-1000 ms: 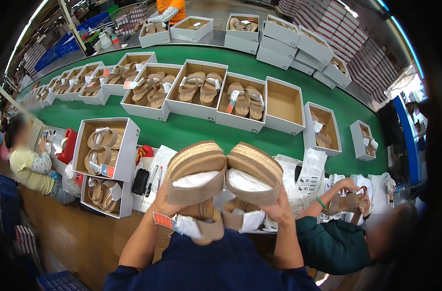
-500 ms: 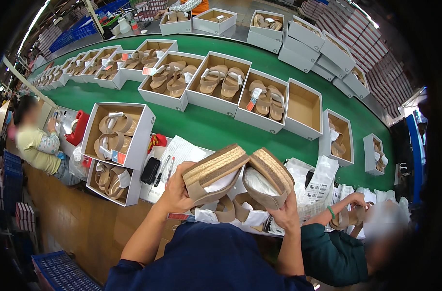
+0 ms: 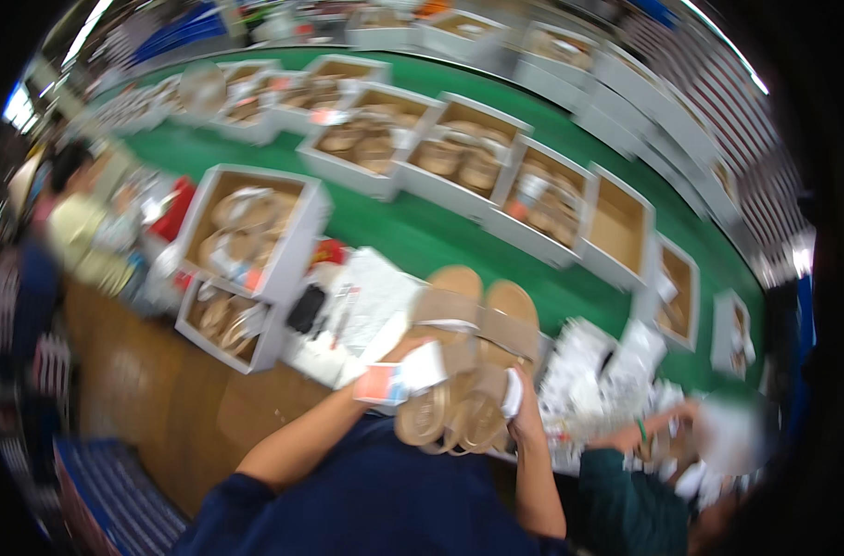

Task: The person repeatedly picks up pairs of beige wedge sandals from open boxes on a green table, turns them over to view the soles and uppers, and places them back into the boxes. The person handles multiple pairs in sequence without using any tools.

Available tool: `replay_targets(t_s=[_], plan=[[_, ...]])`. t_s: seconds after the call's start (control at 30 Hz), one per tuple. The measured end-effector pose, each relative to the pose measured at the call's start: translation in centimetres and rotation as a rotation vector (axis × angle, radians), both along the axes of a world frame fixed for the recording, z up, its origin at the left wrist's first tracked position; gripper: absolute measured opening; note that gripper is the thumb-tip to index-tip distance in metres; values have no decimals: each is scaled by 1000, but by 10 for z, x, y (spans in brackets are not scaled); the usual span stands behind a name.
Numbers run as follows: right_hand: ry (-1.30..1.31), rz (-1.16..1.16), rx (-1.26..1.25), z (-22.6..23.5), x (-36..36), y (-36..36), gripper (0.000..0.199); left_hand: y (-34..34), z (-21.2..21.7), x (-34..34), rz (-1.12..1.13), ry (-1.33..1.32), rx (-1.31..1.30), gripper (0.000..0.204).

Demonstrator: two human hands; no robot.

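A pair of tan sandals is held up before my chest, footbeds facing up and side by side. My left hand (image 3: 405,350) is closed on the left sandal (image 3: 448,306), its fingers partly hidden behind the straps and a white and orange tag (image 3: 382,382). At the outer edge of the right sandal (image 3: 510,329), my right hand (image 3: 526,417) is closed too. White paper wraps parts of the straps. Beyond the sandals lie white paper sheets (image 3: 371,287) and a black pouch (image 3: 307,308). The picture is blurred by motion.
Open boxes of sandals line the green table (image 3: 357,227); one box (image 3: 616,222) shows only its brown inside. Two stacked boxes (image 3: 255,232) stand at left. A co-worker in a dark green sleeve (image 3: 626,496) works at right; another person (image 3: 88,250) is at far left.
The sandals have turned from woven soles up and tilted apart to footbeds up and side by side. My hands turned with them, and the whole view has shifted and blurred.
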State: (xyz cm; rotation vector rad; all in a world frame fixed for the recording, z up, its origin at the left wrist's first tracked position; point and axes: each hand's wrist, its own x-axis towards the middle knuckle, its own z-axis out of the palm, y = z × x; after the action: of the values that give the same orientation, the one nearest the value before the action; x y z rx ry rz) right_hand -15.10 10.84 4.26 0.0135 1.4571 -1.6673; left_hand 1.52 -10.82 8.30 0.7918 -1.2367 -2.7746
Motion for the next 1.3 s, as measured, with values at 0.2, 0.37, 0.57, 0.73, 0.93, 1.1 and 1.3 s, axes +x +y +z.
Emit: replay_targets(t_s=[0.2,0.37,0.57,0.73,0.93,1.1,1.3], plan=[[-8,6,121,-52,13,-5,46,21,-18,4,379,-91,498,51],[1140,734,890,-30,41,70,37,9,7,27,552,-19,-113,61],[1172,913,1126,-72,52,103,49,0,24,-5,395,-346,-1075,75],[1492,800,804,-88,42,113,35,-4,22,-8,457,-185,-1559,75],[866,432,621,10,45,64,21,-6,26,-31,440,-100,-1607,66],[507,12,147,97,41,29,21,-10,83,-30,494,19,-1668,69],[478,-74,-302,189,59,-14,30,11,147,-4,276,77,-1683,67]])
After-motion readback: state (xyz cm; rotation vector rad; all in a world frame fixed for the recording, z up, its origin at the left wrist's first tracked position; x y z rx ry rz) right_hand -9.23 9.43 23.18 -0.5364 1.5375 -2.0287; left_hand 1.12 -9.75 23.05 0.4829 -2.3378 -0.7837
